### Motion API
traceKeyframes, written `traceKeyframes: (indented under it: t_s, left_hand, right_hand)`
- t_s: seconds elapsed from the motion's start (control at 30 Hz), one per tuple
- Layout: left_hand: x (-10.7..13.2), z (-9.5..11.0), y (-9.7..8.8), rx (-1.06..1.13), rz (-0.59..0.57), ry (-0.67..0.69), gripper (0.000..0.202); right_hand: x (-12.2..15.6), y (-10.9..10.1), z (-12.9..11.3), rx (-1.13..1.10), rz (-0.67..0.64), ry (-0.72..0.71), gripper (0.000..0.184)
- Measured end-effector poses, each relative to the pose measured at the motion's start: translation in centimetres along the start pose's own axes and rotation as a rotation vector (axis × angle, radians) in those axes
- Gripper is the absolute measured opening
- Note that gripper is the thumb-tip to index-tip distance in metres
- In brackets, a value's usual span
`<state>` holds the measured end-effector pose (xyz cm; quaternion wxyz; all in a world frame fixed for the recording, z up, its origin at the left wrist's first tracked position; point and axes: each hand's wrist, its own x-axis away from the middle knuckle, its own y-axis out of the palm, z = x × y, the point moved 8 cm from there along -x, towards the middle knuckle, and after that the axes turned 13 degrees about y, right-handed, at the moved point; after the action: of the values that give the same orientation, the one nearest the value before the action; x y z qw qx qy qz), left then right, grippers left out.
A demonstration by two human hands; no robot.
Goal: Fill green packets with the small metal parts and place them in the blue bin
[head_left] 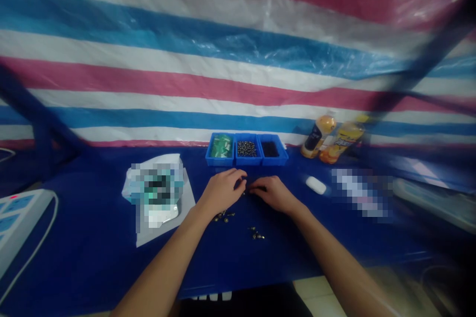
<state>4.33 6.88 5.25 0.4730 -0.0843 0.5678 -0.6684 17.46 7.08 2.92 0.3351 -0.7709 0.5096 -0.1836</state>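
Fingers (238, 177) of the left hand (222, 190) and the right hand (273, 194) curl inward and nearly meet above the middle of the bench (89, 257), around something small and dark that they largely hide; I cannot tell whether either hand grips it. Just nearer than the left hand lies a cluster of metal fittings (224, 216), and a second cluster (256, 233) sits nearer still, below the right hand. Pieces this small seem to call for fingertip work, with the wrists low and steady. Toward the far edge stand three blue bins (219, 163), holding green packets (221, 146), round grey parts (246, 148) and black bits (269, 148). The bench has a glossy blue top. To the left, a pixelated package (156, 190) rests on a white sheet (184, 213), with a power strip (18, 223) beyond it. To the right are a white oval object (316, 185) and two bottles (319, 136). A striped pink, white and blue tarpaulin (238, 49) hangs behind everything, crossed by dark frame bars (40, 109).
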Motion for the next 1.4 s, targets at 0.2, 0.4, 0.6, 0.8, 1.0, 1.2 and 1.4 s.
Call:
traceKeyframes:
  t_s: [0.2, 0.4, 0.6, 0.8, 1.0, 1.2, 1.4]
  left_hand:
    - [0.1, 0.0, 0.1, -0.023, -0.016, -0.002, 0.022]
    - [0.1, 0.9, 0.0, -0.034, -0.038, 0.029, 0.025]
    - [-0.1, 1.4, 0.4, 0.01, -0.006, 0.076, 0.017]
    - [-0.1, 1.8, 0.6, 0.049, -0.008, 0.095, 0.025]
    - [-0.1, 1.7, -0.3, 0.073, 0.025, 0.042, 0.03]
    - [0.0, 1.0, -1.0, 0.05, 0.124, -0.011, 0.023]
    - [0.3, 0.1, -1.7, 0.008, 0.227, -0.054, 0.018]
  right_hand:
    - [-0.2, -0.7, 0.8, -0.099, 0.056, 0.084, 0.019]
    - [-0.3, -1.3, 2.1, -0.383, 0.166, 0.214, 0.022]
    - [-0.6, -0.5, 2.3, -0.654, 0.109, 0.265, 0.028]
    - [-0.6, -0.5, 1.9, -0.487, 0.098, 0.197, 0.029]
    - [-0.5, -0.6, 1.9, -0.428, 0.088, 0.233, 0.043]
    - [-0.7, -1.9, 2.6, -0.741, 0.202, 0.208, 0.042]
    - [-0.2, -0.1, 0.3, -0.127, 0.118, 0.089, 0.035]
